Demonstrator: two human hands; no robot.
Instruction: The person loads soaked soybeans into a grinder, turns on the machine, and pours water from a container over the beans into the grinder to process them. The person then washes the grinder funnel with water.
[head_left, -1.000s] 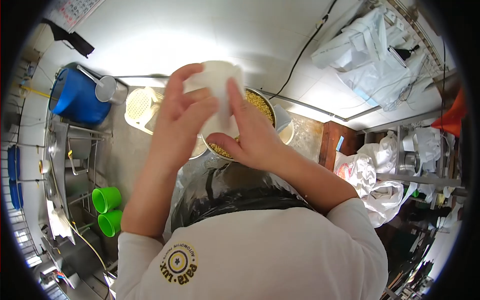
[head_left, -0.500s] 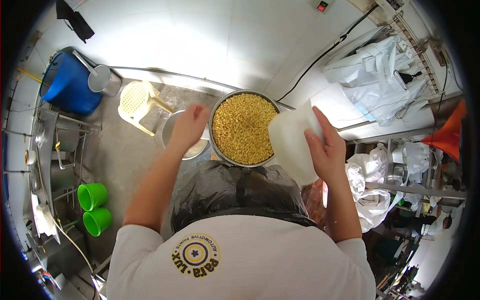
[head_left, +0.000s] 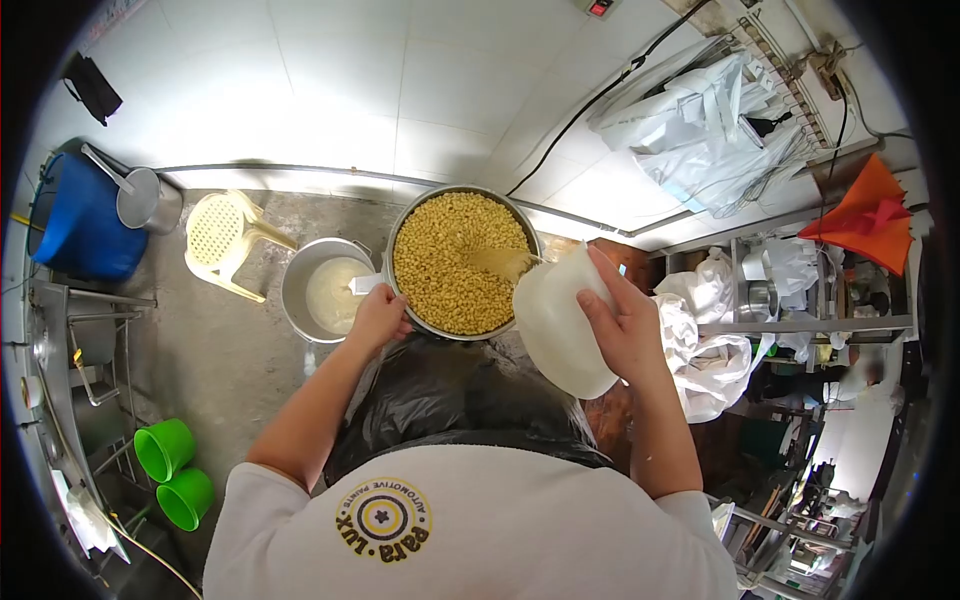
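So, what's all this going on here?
A person is tipping a white container, held in the right hand, over a big metal pot heaped with yellow, grain-like pieces, and a stream of liquid is falling onto them. The left hand is at the pot's near-left edge. Further left, a second metal pot holds some pale, cloudy liquid.

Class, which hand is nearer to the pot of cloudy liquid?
Left: the left hand is just right of the pot, at the full basin; the right hand is beyond the basin, holding a white container.
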